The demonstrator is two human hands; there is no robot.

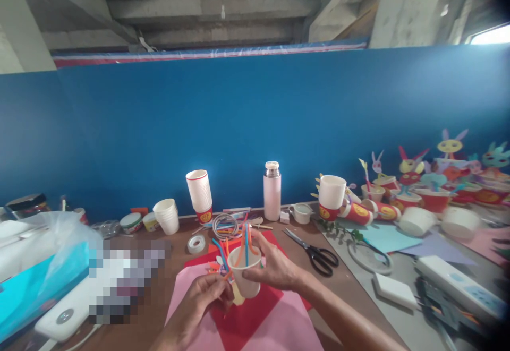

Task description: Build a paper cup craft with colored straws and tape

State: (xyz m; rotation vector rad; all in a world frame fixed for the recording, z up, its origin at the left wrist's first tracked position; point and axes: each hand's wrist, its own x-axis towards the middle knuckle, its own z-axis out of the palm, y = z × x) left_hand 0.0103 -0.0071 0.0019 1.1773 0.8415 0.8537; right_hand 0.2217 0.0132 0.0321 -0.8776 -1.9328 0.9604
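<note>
A white paper cup (246,276) with several orange and blue strips sticking out of its top is held above pink and red paper sheets (255,316). My right hand (274,266) grips the cup's rim and side from the right, fingers curled round it. My left hand (205,300) is closed below and left of the cup, pinching its lower edge where a yellowish piece shows. Black scissors (316,255) lie to the right of my hands.
Stacked paper cups (200,193), a pink flask (272,191), a tape roll (196,244) and coiled wire (223,226) stand behind. Finished cup figures (414,186) crowd the right. A plastic bag (48,250) sits at the left. A blue wall (255,128) backs the table.
</note>
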